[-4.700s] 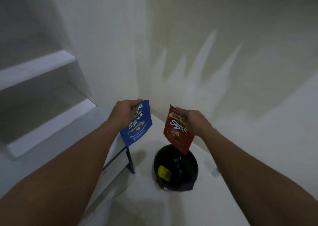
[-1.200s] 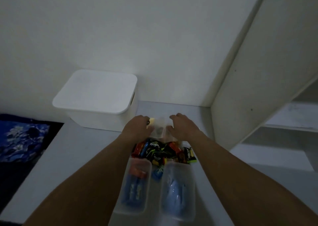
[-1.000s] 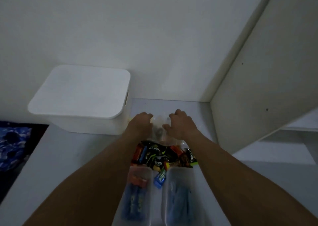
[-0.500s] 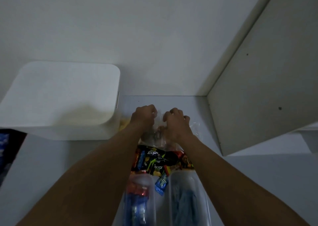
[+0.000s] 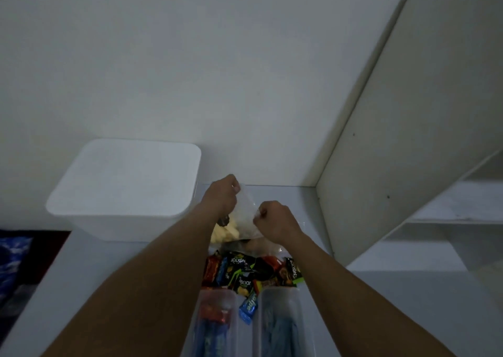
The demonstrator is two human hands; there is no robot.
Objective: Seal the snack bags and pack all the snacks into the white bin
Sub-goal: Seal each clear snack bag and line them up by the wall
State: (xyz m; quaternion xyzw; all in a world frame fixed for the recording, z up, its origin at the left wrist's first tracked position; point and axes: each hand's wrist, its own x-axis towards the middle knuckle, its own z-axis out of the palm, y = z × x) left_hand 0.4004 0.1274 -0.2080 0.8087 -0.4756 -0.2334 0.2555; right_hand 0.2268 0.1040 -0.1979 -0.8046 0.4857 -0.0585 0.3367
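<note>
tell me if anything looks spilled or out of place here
Nothing looks damaged. Loose wrapped snacks lie heaped on the table, one blue packet wedged between the two clear tubs. The white bin has its lid on.

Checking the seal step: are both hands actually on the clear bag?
Touching. The head view shows the left hand pinching the clear bag at its top corner and the right hand pinching its near edge.

on the grey tabletop (image 5: 394, 302), the lidded white plastic bin (image 5: 123, 190) sits far left, the clear plastic snack bag (image 5: 245, 216) just right of it, the heap of small wrapped snacks (image 5: 253, 271) nearer, two clear oblong tubs (image 5: 215, 326) (image 5: 280, 326) nearest.
</note>
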